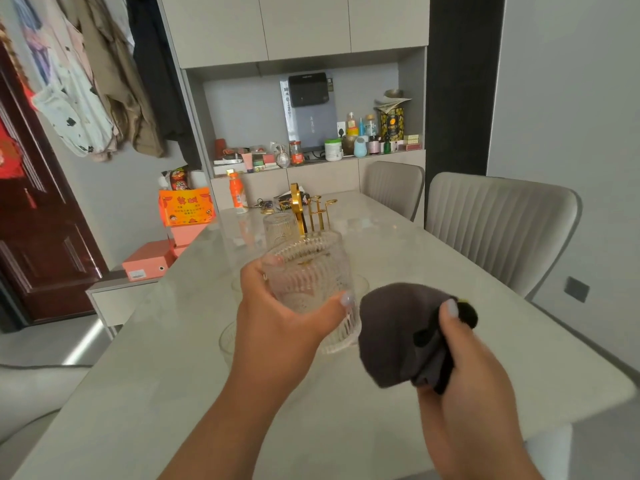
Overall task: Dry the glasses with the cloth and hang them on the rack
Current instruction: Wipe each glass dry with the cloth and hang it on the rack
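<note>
My left hand (277,313) grips a clear ribbed glass (308,275), held tilted above the table with its mouth toward the cloth. My right hand (464,355) clutches a dark grey cloth (394,334) bunched just right of the glass. The gold rack (304,209) stands further back on the table, with one ribbed glass (278,225) upside down on its left side and several bare hooks to the right. Two more glasses sit on the table, partly hidden behind my left hand: one (227,341) near my wrist, another (362,284) behind the held glass.
The pale marble table (381,427) runs away from me. Two grey padded chairs (498,220) stand along its right side. An orange bottle (237,194), keys and a tissue box sit at the far end. Orange boxes (149,258) are stacked at the left, below the table edge.
</note>
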`<state>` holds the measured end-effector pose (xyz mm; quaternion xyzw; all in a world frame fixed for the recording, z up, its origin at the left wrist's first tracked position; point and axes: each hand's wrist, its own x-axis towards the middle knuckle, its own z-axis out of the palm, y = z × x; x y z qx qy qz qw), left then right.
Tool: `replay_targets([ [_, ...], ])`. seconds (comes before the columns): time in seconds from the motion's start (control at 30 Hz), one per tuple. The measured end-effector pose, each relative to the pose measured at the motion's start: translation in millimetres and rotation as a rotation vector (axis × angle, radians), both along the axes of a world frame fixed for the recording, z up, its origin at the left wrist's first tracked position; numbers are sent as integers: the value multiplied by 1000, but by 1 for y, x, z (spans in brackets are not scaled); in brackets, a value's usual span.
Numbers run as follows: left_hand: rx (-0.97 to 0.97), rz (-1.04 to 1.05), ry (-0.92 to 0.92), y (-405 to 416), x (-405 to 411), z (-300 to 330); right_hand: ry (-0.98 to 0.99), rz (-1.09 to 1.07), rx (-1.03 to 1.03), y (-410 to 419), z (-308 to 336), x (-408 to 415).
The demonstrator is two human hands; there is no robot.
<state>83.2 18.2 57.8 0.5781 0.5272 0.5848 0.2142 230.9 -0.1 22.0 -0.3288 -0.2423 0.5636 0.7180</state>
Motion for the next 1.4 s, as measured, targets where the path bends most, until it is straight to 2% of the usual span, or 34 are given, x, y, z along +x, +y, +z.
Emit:
replay_targets([
  [0.07, -100, -77, 52, -3, -4, 1, -77, -25, 140, 3, 2, 8],
  [0.17, -248, -302, 17, -7, -7, -3, -285, 11, 329, 4, 9, 17],
  [0.3, -435, -636, -101, -5, -7, 4, -546, 142, 392, -4, 22, 11],
  [0.4, -533, -836, -236, -6, -10, 10, -641, 180, 428, -6, 22, 7],
  [0.47, -585, -849, -308, -8, -12, 9, -619, 123, 412, -4, 23, 5],
  [0.57, -606, -738, -454, -11, -14, 4, -535, -39, 344, 5, 23, 1],
  [0.67, -506, -621, -550, -16, -10, 5, -525, -188, 326, 15, 28, -1],
  [0.83, -294, -402, -559, -13, -7, 13, -453, -186, 315, 24, 37, -15],
  [0.9, -224, -318, -570, -5, -14, 21, -314, -112, 272, 30, 41, -20],
  [1.0, -170, -218, -576, 11, -31, 31, 11, -21, 192, 43, 49, -24],
  [1.07, -139, -153, -562, 25, -46, 38, 190, 12, 170, 51, 55, -28],
  [1.13, -82, -64, -524, 42, -65, 47, 269, 44, 163, 56, 57, -33],
  [1.27, 51, 141, -387, 83, -96, 71, 250, 85, 117, 70, 57, -44],
  [1.4, 74, 313, -203, 127, -121, 96, 209, 114, 89, 87, 52, -52],
])
